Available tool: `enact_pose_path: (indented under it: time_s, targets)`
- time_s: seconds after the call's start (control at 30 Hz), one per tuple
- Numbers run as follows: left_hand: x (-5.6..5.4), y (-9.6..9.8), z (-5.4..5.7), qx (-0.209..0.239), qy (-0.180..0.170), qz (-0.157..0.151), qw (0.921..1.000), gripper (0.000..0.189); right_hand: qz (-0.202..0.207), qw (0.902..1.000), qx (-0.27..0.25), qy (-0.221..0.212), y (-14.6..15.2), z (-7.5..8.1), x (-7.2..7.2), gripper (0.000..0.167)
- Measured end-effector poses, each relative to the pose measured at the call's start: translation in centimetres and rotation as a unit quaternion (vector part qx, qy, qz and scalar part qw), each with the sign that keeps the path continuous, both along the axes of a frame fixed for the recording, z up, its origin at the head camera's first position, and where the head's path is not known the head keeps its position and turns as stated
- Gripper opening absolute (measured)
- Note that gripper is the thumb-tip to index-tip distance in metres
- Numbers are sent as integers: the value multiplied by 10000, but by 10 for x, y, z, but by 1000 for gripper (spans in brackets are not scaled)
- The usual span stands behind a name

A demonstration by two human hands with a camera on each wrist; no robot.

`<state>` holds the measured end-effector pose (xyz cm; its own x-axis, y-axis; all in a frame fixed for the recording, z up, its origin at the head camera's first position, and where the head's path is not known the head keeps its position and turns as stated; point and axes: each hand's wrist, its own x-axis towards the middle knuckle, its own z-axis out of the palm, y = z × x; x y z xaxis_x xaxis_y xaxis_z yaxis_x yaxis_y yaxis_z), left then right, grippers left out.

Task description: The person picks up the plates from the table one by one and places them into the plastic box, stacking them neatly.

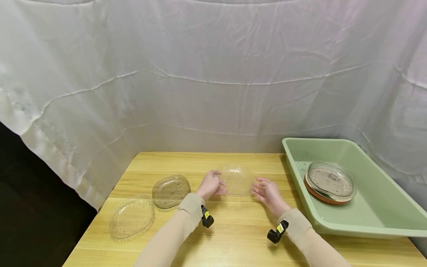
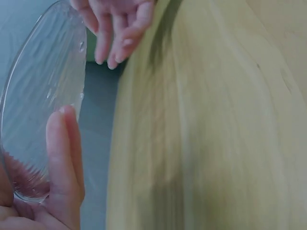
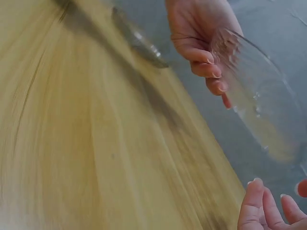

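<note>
A clear, ridged plate (image 1: 236, 180) with a rounded outline is held up above the table by my left hand (image 1: 211, 183). The left wrist view shows the thumb and fingers (image 2: 61, 148) gripping the plate's near end, tilted on edge. My right hand (image 1: 269, 194) is raised beside the plate's other end, its fingers loosely bent. In the right wrist view its fingertips (image 3: 255, 184) lie close to the plate's rim, and nothing is gripped there. Whether they touch the rim is hard to tell.
On the table's left lie a greyish clear dish (image 1: 171, 191) and a larger clear plate (image 1: 132, 218). A green basin (image 1: 377, 218) at the right holds a stack of plates (image 1: 330, 180), a clear one on top. A grey curtain (image 1: 213, 104) hangs behind the table.
</note>
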<state>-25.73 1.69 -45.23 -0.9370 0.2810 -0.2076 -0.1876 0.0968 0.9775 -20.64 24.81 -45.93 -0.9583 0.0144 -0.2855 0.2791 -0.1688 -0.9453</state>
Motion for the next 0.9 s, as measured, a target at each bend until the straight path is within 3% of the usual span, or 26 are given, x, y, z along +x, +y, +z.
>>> enact_pose_path:
  time_s: [0.2, 0.4, 0.5, 0.7, 0.9]
  targets:
    - [5, 7, 12, 366, 103, 100, 9992, 47, -81, 9958, -877, -235, 2, 0, 0, 51]
    - [9, 16, 19, 616, 247, 211, 9976, 44, -210, 9900, -1367, -275, 0, 2, 2, 29]
    - [10, 20, 20, 648, 331, 229, 9971, 44, -167, 9905, -1354, -184, -1, 2, 2, 29]
    - [15, 27, 24, 660, 402, 188, 9968, 43, -45, 9940, -1086, 127, -4, 5, -1, 54]
    - [19, 31, 24, 566, 562, 145, 9967, 40, -74, 9957, -859, 341, -7, 11, -3, 53]
